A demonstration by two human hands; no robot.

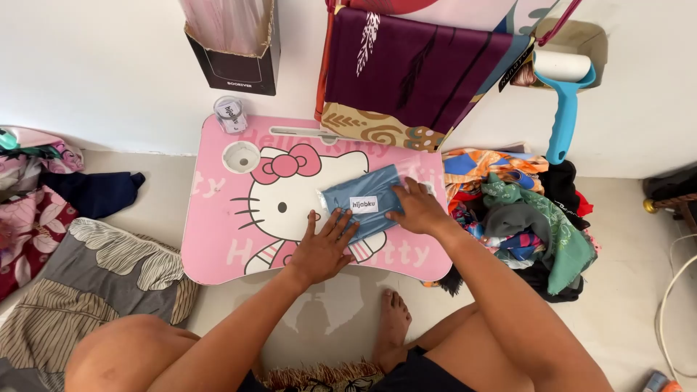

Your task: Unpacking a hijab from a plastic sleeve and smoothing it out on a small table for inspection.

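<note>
A folded blue cloth in a clear packet (363, 207) is pressed flat on the pink desk (218, 239) by the left hand (319, 250) and right hand (417, 210); each grip is released, apparently clasping nothing.

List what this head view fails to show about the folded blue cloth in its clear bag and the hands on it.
- Folded blue cloth: parts hidden under left hand and right hand.
- Clear bag: edges faint from glare against the pink lap table.
- Cloth pile: single pieces overlap, cannot be separated.
- Lint roller: top partly cut by wall niche.
</note>
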